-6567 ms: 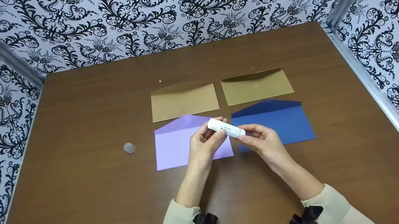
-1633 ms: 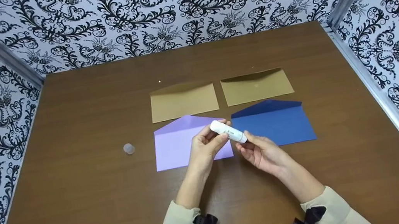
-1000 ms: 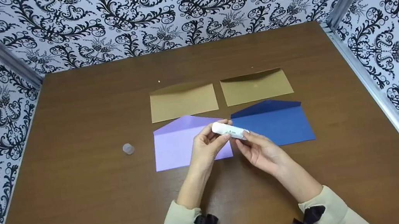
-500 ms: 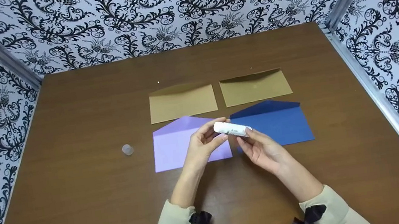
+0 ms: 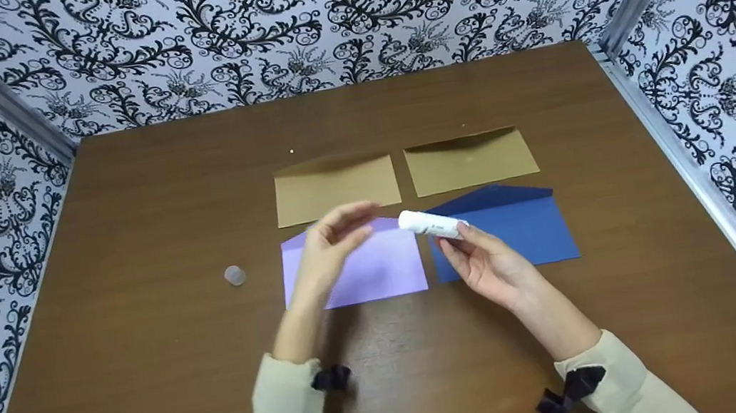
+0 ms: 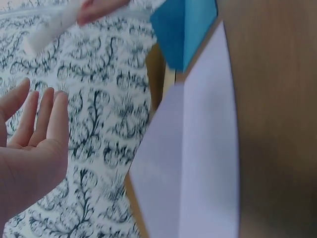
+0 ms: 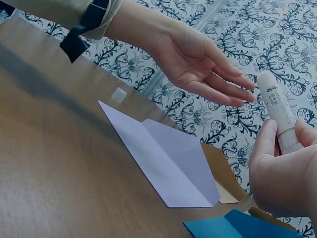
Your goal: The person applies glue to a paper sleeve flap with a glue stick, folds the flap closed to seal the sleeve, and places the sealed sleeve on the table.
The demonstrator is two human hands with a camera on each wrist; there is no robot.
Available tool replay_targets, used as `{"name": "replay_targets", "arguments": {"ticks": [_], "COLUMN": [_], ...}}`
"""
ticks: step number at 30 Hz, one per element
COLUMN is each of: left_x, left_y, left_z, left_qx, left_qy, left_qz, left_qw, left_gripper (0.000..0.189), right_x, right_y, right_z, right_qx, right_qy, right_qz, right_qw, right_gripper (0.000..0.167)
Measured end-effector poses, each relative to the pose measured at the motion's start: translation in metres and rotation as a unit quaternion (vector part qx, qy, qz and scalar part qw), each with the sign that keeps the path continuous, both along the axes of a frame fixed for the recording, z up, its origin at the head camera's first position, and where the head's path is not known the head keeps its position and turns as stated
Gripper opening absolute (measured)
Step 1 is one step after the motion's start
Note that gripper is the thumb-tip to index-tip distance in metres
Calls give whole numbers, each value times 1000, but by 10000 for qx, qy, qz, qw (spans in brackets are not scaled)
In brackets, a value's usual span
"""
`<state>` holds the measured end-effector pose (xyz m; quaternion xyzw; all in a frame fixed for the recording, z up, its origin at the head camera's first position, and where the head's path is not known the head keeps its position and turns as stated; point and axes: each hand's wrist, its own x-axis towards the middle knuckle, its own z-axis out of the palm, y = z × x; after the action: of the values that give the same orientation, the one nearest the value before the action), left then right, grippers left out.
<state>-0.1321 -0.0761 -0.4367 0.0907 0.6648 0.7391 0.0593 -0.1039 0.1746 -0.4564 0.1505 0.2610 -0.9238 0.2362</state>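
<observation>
My right hand [image 5: 495,268] pinches a white glue stick [image 5: 429,223] near its lower end, between thumb and fingers. The stick tilts to the upper left in the head view, above the gap between the lilac envelope [image 5: 377,270] and the blue envelope [image 5: 523,235]. Printed dark lettering shows on its side in the right wrist view. Over the lilac envelope hovers my left hand [image 5: 327,248], holding nothing, its fingers loosely extended towards the stick. In the left wrist view, a space separates these fingers [image 6: 58,116] from the blurred glue stick. Both envelopes have their flaps raised, pointing away from me.
Two tan envelopes [image 5: 337,193] lie side by side behind the coloured ones. A small translucent cap [image 5: 234,276] stands on the brown table [image 5: 148,381] to the left. Patterned walls [image 5: 341,16] border the table at the back and both sides.
Earlier both hands held the glue stick. My left hand has let go and moved left, over the lilac envelope. The stick stays in my right hand, slightly raised.
</observation>
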Motion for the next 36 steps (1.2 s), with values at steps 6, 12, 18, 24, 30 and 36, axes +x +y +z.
{"name": "replay_targets", "arguments": {"ticks": [6,12,18,24,30,36], "left_x": [-23,-43,-61,-80,-97,-107], "left_y": [-29,-50,-63,-71,-76,-80], "left_z": [7,5,-16,-41,-52,-57], "left_qx": [-1299,-2767,-4395,-5245,-5659,-5789], "left_qy": [364,558,481,517,655,622], "left_qz": [513,940,1029,897,300,-184], "left_qw": [9895,9547,8910,8451,8213,8128], "left_gripper": [31,29,34,35,35,36], "right_x": [-4,-6,-12,-22,-40,-61], "right_y": [-1,-2,-1,0,-3,-9], "right_z": [4,7,9,12,22,37], "right_qx": [97,77,100,151,287,399], "right_qy": [0,14,72,72,129,300], "right_qz": [-7,44,64,-30,-77,-122], "right_qw": [10000,10000,9999,9999,9995,9987], "right_gripper": [17,17,14,14,21,23]}}
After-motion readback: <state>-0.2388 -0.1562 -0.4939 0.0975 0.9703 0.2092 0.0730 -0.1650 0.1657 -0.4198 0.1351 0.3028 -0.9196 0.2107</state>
